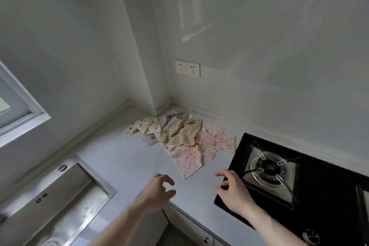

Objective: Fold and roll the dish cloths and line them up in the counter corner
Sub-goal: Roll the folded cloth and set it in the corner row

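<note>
- Left hand (157, 191) reaching over the counter edge at about 6 o'clock, fingers loosely curled and spread, holding nothing.
- Right hand (232, 189) at about 5 o'clock, over the near left corner of the hob, fingers relaxed and parted, holding nothing.
- Both hands apart from each other and well short of the cloths, with bare counter (123, 158) between.
- Dish cloths (179, 136) in a loose, unfolded heap near the counter corner, toward 12 o'clock from the hands.
- Yellow checked cloth (182, 133) crumpled on top of the heap.
- Pink flowered cloths (189, 161) spread beneath it, the nearest one stretching toward 6 o'clock, another reaching toward 3 o'clock, just beside the hob.
- Cream dotted cloth (139, 127) at the heap's 9 o'clock side; a pale patterned cloth (173, 117) tucked against the wall corner at 12 o'clock.
- Black glass hob (327, 185) with a gas burner (269, 168) at 3 o'clock.
- Steel sink (60, 201) at 8 o'clock.
- Double wall socket (187, 68) above the heap.
- Window frame (22, 114) at 9 o'clock.
</note>
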